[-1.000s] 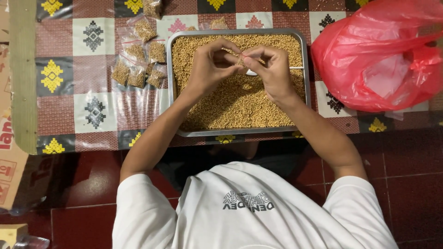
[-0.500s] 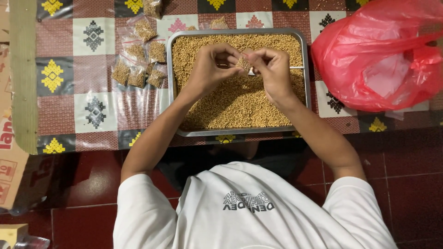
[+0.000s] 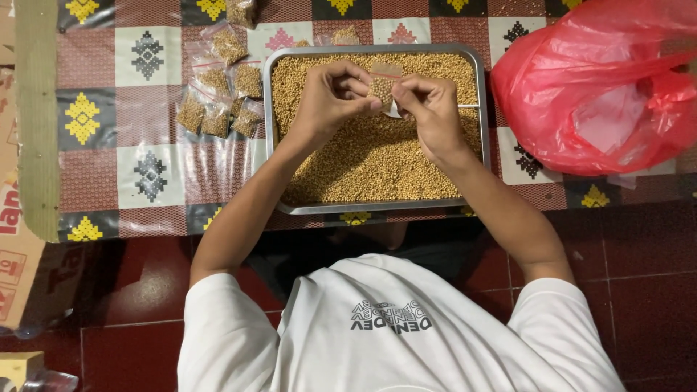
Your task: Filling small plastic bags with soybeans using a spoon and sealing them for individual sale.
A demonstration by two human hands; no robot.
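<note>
A metal tray (image 3: 481, 109) full of small tan seeds sits on a patterned mat. Over its upper middle, my left hand (image 3: 330, 98) and my right hand (image 3: 432, 109) pinch one small clear plastic bag (image 3: 382, 83) partly filled with seeds, holding it upright between the fingertips. A small white spoon (image 3: 393, 112) peeks out under my right fingers. Both forearms reach forward over the tray's near rim.
Several filled small seed bags (image 3: 218, 98) lie on the mat left of the tray. A bulky red plastic bag (image 3: 595, 87) sits to the right. A wooden strip (image 3: 36, 116) and cardboard (image 3: 14, 239) lie at the far left, on dark red floor tiles.
The little bag has been lifted and turned upright between both hands; my fingers have closed in on its top edge. The tray and other bags have not moved.
</note>
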